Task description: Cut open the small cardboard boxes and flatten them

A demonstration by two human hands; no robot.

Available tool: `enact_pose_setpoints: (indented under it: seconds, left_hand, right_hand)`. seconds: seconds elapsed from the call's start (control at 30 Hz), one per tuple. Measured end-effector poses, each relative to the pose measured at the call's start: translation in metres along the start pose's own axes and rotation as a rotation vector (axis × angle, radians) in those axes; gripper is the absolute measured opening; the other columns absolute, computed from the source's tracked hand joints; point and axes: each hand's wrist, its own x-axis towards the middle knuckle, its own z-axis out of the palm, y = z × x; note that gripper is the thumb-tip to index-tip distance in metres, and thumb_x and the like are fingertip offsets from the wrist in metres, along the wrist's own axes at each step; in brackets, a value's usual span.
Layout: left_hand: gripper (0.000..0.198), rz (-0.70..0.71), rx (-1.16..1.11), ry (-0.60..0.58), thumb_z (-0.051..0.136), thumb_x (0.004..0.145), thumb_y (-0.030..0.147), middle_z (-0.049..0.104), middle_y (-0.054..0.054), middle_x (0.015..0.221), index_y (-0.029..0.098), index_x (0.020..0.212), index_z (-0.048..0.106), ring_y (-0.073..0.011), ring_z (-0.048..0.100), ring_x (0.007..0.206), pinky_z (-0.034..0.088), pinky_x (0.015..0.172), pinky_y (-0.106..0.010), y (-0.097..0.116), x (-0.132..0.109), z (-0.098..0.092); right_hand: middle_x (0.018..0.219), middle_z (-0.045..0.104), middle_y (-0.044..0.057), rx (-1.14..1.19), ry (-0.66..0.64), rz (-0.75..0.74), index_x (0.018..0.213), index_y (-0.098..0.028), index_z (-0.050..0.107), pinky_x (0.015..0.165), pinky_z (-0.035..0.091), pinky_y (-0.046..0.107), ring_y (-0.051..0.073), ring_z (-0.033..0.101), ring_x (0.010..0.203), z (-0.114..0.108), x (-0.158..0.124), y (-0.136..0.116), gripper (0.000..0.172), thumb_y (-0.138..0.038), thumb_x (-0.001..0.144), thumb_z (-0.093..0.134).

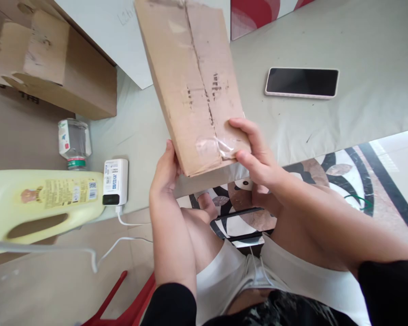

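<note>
A flat brown cardboard box (197,81) with a taped seam down its middle is held up in front of me, its far end tilted away over the table. My left hand (166,170) grips the near left corner, thumb along the side edge and the other fingers hidden beneath. At the near right corner, my right hand (256,151) holds the box, with thumb and a finger on its top face by the clear tape. Dark scuffed print marks show on the cardboard along the seam.
On the pale table cover (370,50) lies a phone (302,82), to the right. Leftward are a larger carton (85,77), a clear plastic bottle (75,142), a yellow jug (44,199) and a white power bank (115,182) with a cable. A red chair (132,308) stands below left.
</note>
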Motion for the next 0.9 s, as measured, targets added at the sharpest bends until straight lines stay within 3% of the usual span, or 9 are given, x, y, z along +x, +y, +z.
enact_pose_setpoints:
  seconds: [0.07, 0.13, 0.23, 0.3, 0.37, 0.47, 0.6, 0.7, 0.9]
  left_hand:
    - [0.046, -0.106, 0.117, -0.102, 0.065, 0.085, 0.057, 0.055, -0.004, 0.044, 0.014, 0.068, 0.068, -0.0138, 0.048, 0.036, 0.03, 0.031, -0.023, -0.001, -0.001, -0.003]
    - [0.036, -0.059, 0.25, -0.1, 0.077, 0.076, 0.051, 0.061, -0.003, 0.051, 0.015, 0.075, 0.072, -0.0154, 0.055, 0.043, 0.039, 0.037, -0.024, -0.001, -0.001, -0.004]
    - [0.041, 0.198, 0.299, 0.16, 0.081, 0.069, 0.05, 0.074, -0.005, 0.085, 0.019, 0.094, 0.072, -0.0205, 0.071, 0.08, 0.058, 0.068, -0.03, 0.001, 0.003, -0.003]
    - [0.048, 0.412, 0.167, 0.305, 0.07, 0.078, 0.059, 0.072, -0.006, 0.115, 0.023, 0.11, 0.068, -0.0227, 0.068, 0.112, 0.057, 0.092, -0.034, 0.002, 0.004, 0.0]
    - [0.049, 0.647, 0.03, 0.293, 0.056, 0.087, 0.064, 0.061, -0.002, 0.139, 0.031, 0.121, 0.065, -0.0225, 0.054, 0.137, 0.051, 0.107, -0.038, 0.002, 0.003, 0.005]
    - [0.053, 0.889, 0.077, 0.109, 0.042, 0.091, 0.073, 0.048, 0.006, 0.153, 0.039, 0.125, 0.064, -0.0238, 0.037, 0.152, 0.037, 0.122, -0.046, -0.002, -0.001, 0.016]
    - [0.053, 0.919, 0.281, 0.101, 0.036, 0.092, 0.075, 0.04, 0.01, 0.159, 0.033, 0.112, 0.063, -0.0265, 0.032, 0.154, 0.028, 0.124, -0.054, -0.003, -0.006, 0.029]
    - [0.046, 0.945, 0.264, 0.097, 0.042, 0.092, 0.068, 0.042, 0.01, 0.156, 0.031, 0.109, 0.062, -0.025, 0.034, 0.151, 0.028, 0.125, -0.053, -0.002, -0.008, 0.033]
    - [0.044, 0.918, 0.177, 0.066, 0.046, 0.09, 0.063, 0.038, 0.0, 0.158, 0.026, 0.107, 0.062, -0.0252, 0.03, 0.153, 0.029, 0.127, -0.047, -0.004, -0.006, 0.032]
  right_hand:
    - [0.143, 0.055, 0.005, 0.016, 0.067, 0.032, 0.136, -0.03, 0.05, 0.123, 0.038, 0.05, 0.024, 0.048, 0.141, -0.002, 0.0, 0.0, 0.043, -0.052, 0.099, 0.046]
    - [0.143, 0.057, 0.005, 0.009, 0.083, 0.043, 0.129, -0.031, 0.055, 0.124, 0.036, 0.052, 0.025, 0.048, 0.142, -0.003, 0.001, 0.001, 0.038, -0.052, 0.099, 0.047]
    - [0.154, 0.047, 0.005, -0.013, 0.02, 0.034, 0.126, -0.03, 0.058, 0.126, 0.031, 0.054, 0.027, 0.04, 0.149, -0.004, 0.003, 0.002, 0.038, -0.053, 0.097, 0.051]
    - [0.157, 0.044, 0.007, -0.03, -0.015, 0.043, 0.126, -0.03, 0.057, 0.125, 0.031, 0.055, 0.028, 0.038, 0.151, -0.002, 0.004, 0.002, 0.041, -0.056, 0.096, 0.051]
    - [0.157, 0.044, 0.008, -0.041, -0.026, 0.061, 0.126, -0.03, 0.055, 0.125, 0.032, 0.056, 0.028, 0.036, 0.152, -0.001, 0.004, 0.001, 0.042, -0.058, 0.095, 0.05]
    - [0.157, 0.043, 0.008, -0.026, -0.026, 0.054, 0.127, -0.03, 0.054, 0.125, 0.031, 0.056, 0.028, 0.036, 0.152, 0.001, 0.003, 0.001, 0.042, -0.058, 0.096, 0.049]
    - [0.157, 0.042, 0.009, -0.032, -0.013, 0.075, 0.127, -0.029, 0.053, 0.125, 0.029, 0.058, 0.029, 0.034, 0.152, 0.002, 0.003, 0.002, 0.047, -0.063, 0.095, 0.047]
    - [0.156, 0.043, 0.009, -0.053, -0.016, 0.1, 0.126, -0.029, 0.053, 0.125, 0.029, 0.06, 0.031, 0.033, 0.153, 0.002, 0.002, 0.002, 0.054, -0.071, 0.092, 0.046]
    - [0.157, 0.042, 0.008, -0.083, 0.011, 0.094, 0.126, -0.03, 0.052, 0.125, 0.028, 0.06, 0.033, 0.032, 0.152, 0.003, 0.001, 0.005, 0.054, -0.071, 0.093, 0.044]
